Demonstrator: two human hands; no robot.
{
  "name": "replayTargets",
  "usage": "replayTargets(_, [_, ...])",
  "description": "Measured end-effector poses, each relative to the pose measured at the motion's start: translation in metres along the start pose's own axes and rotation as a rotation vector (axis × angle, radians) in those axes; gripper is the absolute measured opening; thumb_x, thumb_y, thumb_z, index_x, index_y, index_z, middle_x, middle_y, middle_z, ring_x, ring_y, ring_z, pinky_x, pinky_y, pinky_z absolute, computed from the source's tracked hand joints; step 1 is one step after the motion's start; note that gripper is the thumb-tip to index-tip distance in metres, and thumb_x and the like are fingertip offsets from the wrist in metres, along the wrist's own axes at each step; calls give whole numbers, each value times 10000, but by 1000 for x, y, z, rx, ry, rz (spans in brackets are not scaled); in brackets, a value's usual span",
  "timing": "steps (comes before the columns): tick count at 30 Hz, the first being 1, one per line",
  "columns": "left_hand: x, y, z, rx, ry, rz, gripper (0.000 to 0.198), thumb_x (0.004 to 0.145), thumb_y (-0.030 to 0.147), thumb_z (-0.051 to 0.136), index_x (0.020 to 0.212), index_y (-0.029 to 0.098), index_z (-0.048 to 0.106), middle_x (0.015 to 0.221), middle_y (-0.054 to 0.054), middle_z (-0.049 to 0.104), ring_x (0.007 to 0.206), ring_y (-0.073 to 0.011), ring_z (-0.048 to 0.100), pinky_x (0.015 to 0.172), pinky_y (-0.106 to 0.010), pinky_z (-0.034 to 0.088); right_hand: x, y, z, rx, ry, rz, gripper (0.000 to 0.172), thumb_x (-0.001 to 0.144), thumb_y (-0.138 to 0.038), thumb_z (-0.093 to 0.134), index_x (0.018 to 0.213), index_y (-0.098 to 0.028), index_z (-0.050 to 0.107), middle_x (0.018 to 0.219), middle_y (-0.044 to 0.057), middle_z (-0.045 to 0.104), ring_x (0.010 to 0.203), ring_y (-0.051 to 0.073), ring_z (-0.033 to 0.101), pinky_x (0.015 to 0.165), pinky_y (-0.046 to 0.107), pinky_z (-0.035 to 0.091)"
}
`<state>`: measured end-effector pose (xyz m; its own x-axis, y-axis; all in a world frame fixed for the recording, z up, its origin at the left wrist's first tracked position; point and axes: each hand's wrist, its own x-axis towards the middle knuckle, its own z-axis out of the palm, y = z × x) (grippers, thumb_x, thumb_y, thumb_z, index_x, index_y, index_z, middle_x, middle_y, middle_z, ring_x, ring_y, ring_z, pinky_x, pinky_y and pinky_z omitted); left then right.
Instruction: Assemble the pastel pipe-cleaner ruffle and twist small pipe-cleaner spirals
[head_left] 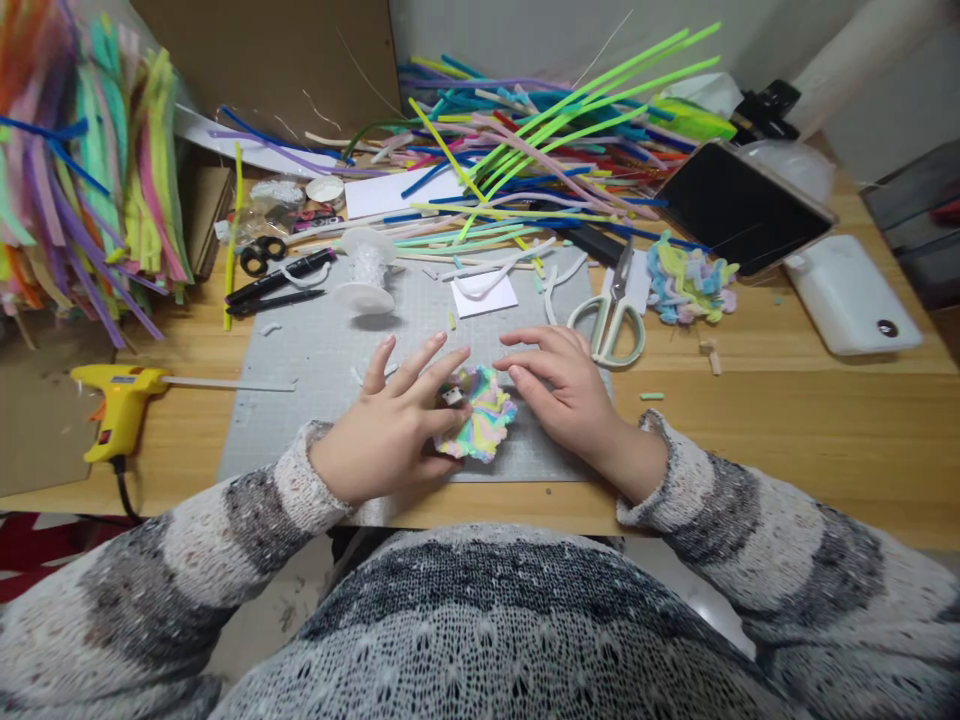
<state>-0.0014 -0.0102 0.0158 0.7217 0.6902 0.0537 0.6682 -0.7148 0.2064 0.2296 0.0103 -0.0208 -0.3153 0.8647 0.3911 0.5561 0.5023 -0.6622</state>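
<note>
Right at the near middle of the grey cutting mat [300, 390] lies a small ruffled pad of pastel pipe cleaner [487, 420], pink, yellow, green and blue folds packed together, flat on the mat between the two hands. The left hand [394, 435] lies over its left edge with the fingers splayed and straight rather than curled around it, which reads as pressing the pad down so the springy folds keep flat. Whether the thumb is tucked beneath cannot be told. The right hand [571, 392] rests palm down just beside it, fingers loosely together and extended, the tips touching the pad's upper right edge as if to steady that side; it grips nothing. Both wrists sit on the mat's near border, in grey-and-white knitted sleeves [750, 530]. Within easy reach just past the right hand lie green-handled scissors [609, 325], blades pointing away, and a white paper square [484, 296]. Beyond the left hand stands a clear spool [365, 270], with black pens [279, 280] and small black scissors [261, 255] near it. A yellow glue gun [120, 405] lies off the mat to the left on the wooden table [787, 420], nozzle turned towards the mat. Further back sprawls a heap of long loose pipe cleaners [540, 140], a hanging bundle [82, 170] at far left, a curled pastel tangle [686, 282], a dark tablet [739, 205] and a white case [851, 295].
</note>
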Motion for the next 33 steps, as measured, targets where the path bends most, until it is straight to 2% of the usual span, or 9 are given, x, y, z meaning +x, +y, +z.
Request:
replayTargets(6, [0, 3, 1, -7, -7, -17, 340, 727, 404, 753, 1029, 255, 708, 1521, -103, 386, 1462, -343, 207, 1167, -609, -25, 2, 3, 1, 6, 3, 5, 192, 923, -257, 497, 942, -244, 687, 1124, 52, 668, 1083, 227, 578, 976, 492, 355])
replayTargets(12, [-5, 11, -27, -119, 64, -35, 396, 770, 552, 676, 1069, 293, 681, 1412, -48, 534, 1410, -346, 319, 1151, -627, -12, 2, 9, -3, 112, -6, 9, 226, 927, -279, 511, 1134, -246, 593, 1159, 67, 646, 1112, 222, 570, 980, 477, 392])
replayTargets(14, [-6, 6, -35, -184, 154, -85, 280, 861, 479, 594, 1058, 294, 665, 1299, -24, 623, 1344, -308, 418, 1147, -614, 48, 0, 8, -5, 183, -23, 35, 283, 923, -298, 512, 1197, -234, 540, 1118, 74, 630, 1017, 200, 584, 901, 418, 457])
replayTargets(17, [-3, -6, -33, -260, 235, -238, 211, 939, 314, 481, 1071, 248, 632, 1143, -41, 684, 1138, -240, 579, 1071, -533, 278, -4, 0, -8, 209, -146, 135, 373, 901, -337, 534, 1244, -204, 471, 906, 35, 601, 751, 150, 563, 671, 311, 479])
replayTargets(20, [0, -15, -20, -303, 181, -286, 226, 931, 296, 499, 1112, 210, 604, 1072, -52, 698, 1017, -220, 617, 1002, -488, 367, -8, -10, -9, 128, -350, 224, 450, 869, -359, 568, 1257, -171, 441, 681, -37, 539, 583, 125, 505, 547, 274, 401])
replayTargets(22, [0, -16, -13, -348, 131, -281, 240, 933, 286, 493, 1130, 199, 600, 1010, -47, 708, 941, -204, 631, 933, -449, 427, -9, -15, -7, 126, -387, 235, 450, 861, -322, 569, 1262, -164, 439, 665, -42, 553, 561, 118, 499, 532, 268, 385])
replayTargets(25, [-3, -13, -9, -376, 122, -290, 252, 926, 280, 502, 1131, 182, 610, 831, -30, 704, 800, -188, 638, 778, -382, 484, -10, -14, -1, 294, -309, 284, 397, 897, -270, 537, 1269, -192, 424, 814, 5, 644, 650, 119, 578, 575, 261, 446])
replayTargets(29, [-8, -10, -12, -359, 125, -324, 231, 929, 287, 492, 1082, 185, 633, 751, -25, 679, 687, -170, 615, 643, -331, 479, -11, -6, 2, 537, -145, 313, 379, 938, -252, 505, 1299, -236, 389, 1088, 75, 664, 907, 151, 657, 759, 315, 537])
replayTargets(33, [-7, -11, -13, -379, 148, -271, 238, 914, 231, 521, 1117, 167, 627, 1012, -79, 669, 928, -192, 623, 799, -350, 508, -8, -8, -10, 262, -108, 61, 300, 906, -241, 535, 1205, -252, 521, 1160, 77, 630, 1043, 197, 610, 864, 392, 511])
